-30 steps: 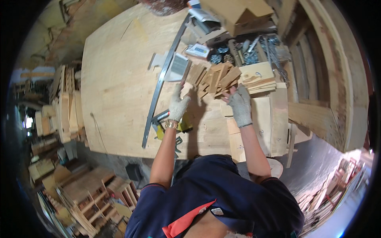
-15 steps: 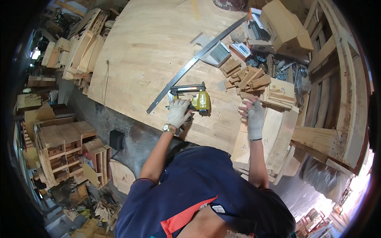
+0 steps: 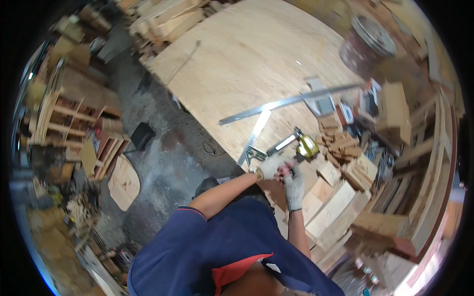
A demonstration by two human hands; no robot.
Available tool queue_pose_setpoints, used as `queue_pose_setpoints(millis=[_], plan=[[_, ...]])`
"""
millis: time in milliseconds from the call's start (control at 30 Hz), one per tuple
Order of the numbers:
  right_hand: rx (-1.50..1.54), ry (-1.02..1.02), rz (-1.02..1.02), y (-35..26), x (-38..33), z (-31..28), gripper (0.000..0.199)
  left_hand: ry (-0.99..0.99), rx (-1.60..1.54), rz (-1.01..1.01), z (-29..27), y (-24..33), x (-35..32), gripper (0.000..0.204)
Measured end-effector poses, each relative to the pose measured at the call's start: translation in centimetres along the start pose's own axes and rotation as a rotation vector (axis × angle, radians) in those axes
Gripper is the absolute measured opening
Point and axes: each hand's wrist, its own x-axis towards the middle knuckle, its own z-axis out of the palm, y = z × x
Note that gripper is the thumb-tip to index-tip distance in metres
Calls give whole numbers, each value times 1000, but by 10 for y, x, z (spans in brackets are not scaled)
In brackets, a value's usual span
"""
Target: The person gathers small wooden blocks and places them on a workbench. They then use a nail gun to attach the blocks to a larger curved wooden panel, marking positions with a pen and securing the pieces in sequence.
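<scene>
My left hand (image 3: 273,166), in a pale work glove with a wristwatch (image 3: 256,172) behind it, is closed at the handle of a yellow-green and black nail gun (image 3: 308,146). The gun is by the small wood blocks. Against the left hand's fingers is my right hand (image 3: 294,186), in a glove that leaves the fingertips bare. Its fingers are bent together, and whatever they hold is hidden. Beside the left hand lies a combination square (image 3: 256,154), its blade pointing away. Beyond it a long steel ruler (image 3: 291,101) crosses the plywood tabletop (image 3: 237,64).
Small wood blocks (image 3: 341,144) and flat boards (image 3: 331,209) are at the right. Behind them stand a cardboard box (image 3: 393,112) and a stained bucket (image 3: 366,47). A wooden frame (image 3: 429,163) rises at the far right. A small wooden cabinet (image 3: 79,113) is on the left floor.
The view has turned. My left hand and the nail gun have moved right, off the ruler toward the wood blocks. My right hand has come from the blocks to meet the left.
</scene>
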Motion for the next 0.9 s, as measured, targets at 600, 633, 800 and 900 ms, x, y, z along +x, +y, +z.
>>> queue_pose_setpoints(millis=[600,633,800,900], plan=[[-707,-853,15,103,-78,326,31,1416,230,-241,-34,-147,-522,25],[-790,-911,-27,114,-97,356,30,1462,202,-341,-23,-159,-555,26],[-847,-1437,-239,185,-197,481,35,1891,131,-529,68,-214,-688,28],[-1014,-1668,-506,239,-231,530,42,2295,-48,-588,127,-225,-731,28]])
